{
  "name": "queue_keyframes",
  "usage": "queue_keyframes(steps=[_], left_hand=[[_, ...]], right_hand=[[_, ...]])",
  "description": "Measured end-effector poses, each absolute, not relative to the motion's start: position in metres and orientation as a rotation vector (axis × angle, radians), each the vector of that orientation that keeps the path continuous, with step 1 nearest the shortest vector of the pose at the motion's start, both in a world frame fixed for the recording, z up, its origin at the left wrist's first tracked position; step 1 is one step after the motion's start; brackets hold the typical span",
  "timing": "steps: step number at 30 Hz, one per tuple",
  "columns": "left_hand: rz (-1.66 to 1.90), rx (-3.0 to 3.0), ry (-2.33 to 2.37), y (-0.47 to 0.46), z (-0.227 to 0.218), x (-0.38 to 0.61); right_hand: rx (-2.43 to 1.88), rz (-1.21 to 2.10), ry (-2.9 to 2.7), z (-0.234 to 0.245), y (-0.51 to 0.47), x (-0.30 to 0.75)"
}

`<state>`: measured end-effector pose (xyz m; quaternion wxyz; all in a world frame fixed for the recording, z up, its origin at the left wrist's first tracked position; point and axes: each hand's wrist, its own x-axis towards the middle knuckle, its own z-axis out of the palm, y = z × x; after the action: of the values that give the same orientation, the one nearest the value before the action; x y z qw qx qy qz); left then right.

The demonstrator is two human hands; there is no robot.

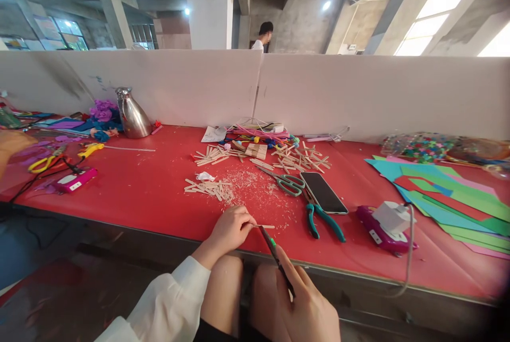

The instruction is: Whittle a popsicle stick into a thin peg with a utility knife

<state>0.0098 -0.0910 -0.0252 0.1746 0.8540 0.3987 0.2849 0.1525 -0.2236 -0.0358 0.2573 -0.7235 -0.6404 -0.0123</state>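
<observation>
At the table's front edge, my left hand (233, 229) pinches one end of a thin wooden craft stick (266, 226) that points right. My right hand (308, 299) is wrapped round a dark utility knife (274, 250) with a green slider. The tip of the knife meets the stick close to my left fingertips. Pale wood shavings (255, 185) lie scattered just beyond my hands. A small pile of craft sticks (209, 188) is left of them, with a crumpled white scrap (205, 176) beside it.
Right of the shavings lie green-handled scissors (290, 185), teal-handled pliers (313, 221) and a phone (324, 193). A magenta power strip (376, 229) holds a white plug. Coloured paper (446, 193) covers the right side. A steel jug (134, 114) stands back left; another person's hand (14, 145) is far left.
</observation>
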Motion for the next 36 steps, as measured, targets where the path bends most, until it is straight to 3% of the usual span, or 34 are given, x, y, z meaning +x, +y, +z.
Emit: queue_keyframes(steps=[7,13,27,36], left_hand=[[0.795,2.422,1.136,-0.089,-0.027,0.01],[0.8,2.417,1.143,-0.09,-0.029,0.009],[0.8,2.468,1.168,-0.091,-0.024,0.01],[0.824,2.452,1.137,-0.09,-0.027,0.009]], right_hand=[[-1.808,0.459,-1.589,-0.035,-0.219,0.152],[-1.693,0.554,-1.451,-0.018,-0.218,0.147],[-1.964,0.11,-1.463,-0.006,-0.227,0.141],[-1.983,-0.023,-1.681,-0.033,-0.223,0.151]])
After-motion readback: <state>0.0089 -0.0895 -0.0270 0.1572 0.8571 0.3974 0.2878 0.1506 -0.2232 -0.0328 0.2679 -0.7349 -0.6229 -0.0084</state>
